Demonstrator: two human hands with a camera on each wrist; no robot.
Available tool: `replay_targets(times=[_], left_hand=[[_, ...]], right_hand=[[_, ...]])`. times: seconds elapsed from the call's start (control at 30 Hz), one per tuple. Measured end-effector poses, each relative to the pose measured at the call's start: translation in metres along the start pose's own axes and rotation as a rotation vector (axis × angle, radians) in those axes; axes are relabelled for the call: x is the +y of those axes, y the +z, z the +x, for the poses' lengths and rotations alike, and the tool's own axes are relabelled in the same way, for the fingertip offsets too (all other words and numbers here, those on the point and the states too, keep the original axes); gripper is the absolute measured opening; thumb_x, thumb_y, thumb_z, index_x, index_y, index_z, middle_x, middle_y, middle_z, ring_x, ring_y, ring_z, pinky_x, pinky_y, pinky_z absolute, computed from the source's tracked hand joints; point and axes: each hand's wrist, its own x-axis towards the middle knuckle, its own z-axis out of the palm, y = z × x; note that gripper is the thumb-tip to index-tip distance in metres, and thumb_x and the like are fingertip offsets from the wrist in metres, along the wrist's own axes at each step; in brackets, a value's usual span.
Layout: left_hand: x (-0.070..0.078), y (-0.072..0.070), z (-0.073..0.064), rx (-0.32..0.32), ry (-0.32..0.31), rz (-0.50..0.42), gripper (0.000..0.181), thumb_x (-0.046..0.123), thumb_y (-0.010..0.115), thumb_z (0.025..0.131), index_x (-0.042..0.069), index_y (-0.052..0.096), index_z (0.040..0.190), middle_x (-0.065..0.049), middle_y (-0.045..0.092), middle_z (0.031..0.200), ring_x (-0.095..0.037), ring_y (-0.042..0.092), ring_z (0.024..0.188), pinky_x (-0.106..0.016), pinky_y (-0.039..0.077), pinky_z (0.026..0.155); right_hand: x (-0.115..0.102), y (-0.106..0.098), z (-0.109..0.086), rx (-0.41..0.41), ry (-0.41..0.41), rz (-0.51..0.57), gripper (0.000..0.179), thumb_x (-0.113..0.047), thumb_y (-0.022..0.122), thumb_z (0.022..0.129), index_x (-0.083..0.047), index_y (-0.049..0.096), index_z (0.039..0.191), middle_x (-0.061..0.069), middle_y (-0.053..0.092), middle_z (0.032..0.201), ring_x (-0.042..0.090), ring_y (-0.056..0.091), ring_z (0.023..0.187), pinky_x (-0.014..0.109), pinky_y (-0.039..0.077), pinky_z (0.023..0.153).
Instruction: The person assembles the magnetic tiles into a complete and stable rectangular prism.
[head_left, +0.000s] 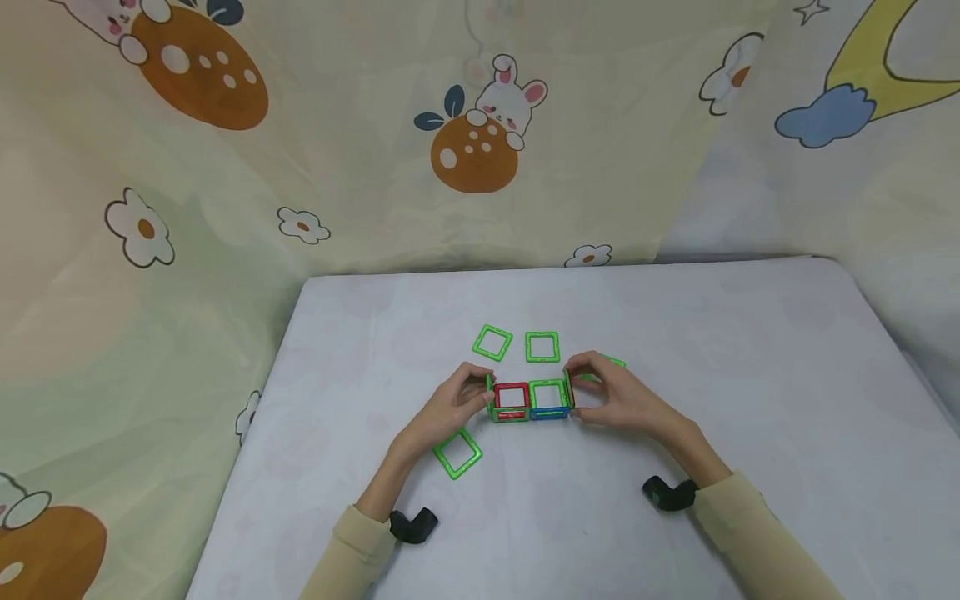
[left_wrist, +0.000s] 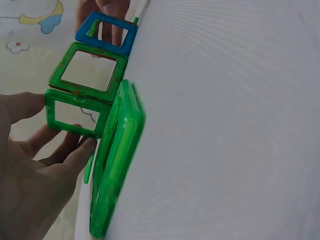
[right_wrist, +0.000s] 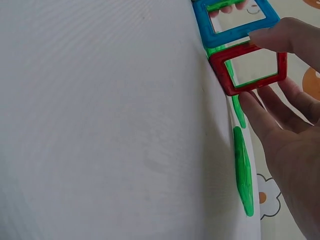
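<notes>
A low row of magnetic tiles, square frames in red, green and blue, stands between both hands in the head view. My left hand (head_left: 453, 402) pinches an upright green tile (left_wrist: 50, 111) at the row's left end, thumb on one edge and fingers on the opposite one. At the right end, my right hand (head_left: 618, 393) grips an upright red tile (right_wrist: 218, 70) by its edges. That red tile adjoins the blue tile (right_wrist: 202, 26) on the row's near side. A second red tile (head_left: 512, 384) shows inside the row, beside a green one.
Behind the row lie two loose green tiles, a tilted one (head_left: 479, 337) and a straighter one (head_left: 542, 359). Another green tile (head_left: 468, 467) lies near my left wrist. My right hand partly covers one more (head_left: 617, 362). A patterned cloth (head_left: 360, 167) hangs behind the white table (head_left: 750, 350).
</notes>
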Motion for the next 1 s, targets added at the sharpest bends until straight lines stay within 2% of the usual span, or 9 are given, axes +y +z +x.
replay_targets(times=[0.6,1.0], left_hand=[[0.0003,0.0003,0.0008,-0.006,0.006,-0.013,0.041,0.023,0.06,0.105,0.007,0.048,0.14,-0.015,0.052,0.148,-0.031,0.051,0.142,-0.042,0.044,0.115],[0.0027,-0.0004,0.0008,-0.004,-0.003,0.02,0.045,0.026,0.061,0.104,0.007,0.048,0.142,-0.013,0.053,0.147,-0.029,0.051,0.141,-0.041,0.044,0.115]], right_hand=[[0.0035,0.0033,-0.0007,0.0,-0.008,0.003,0.067,0.001,0.086,0.078,-0.004,0.051,0.134,0.014,0.057,0.135,0.032,0.057,0.127,0.036,0.051,0.106],[0.0031,0.0062,0.0008,-0.014,0.012,-0.066,0.066,-0.001,0.086,0.079,-0.001,0.053,0.136,0.014,0.057,0.136,0.033,0.057,0.13,0.035,0.051,0.106]])
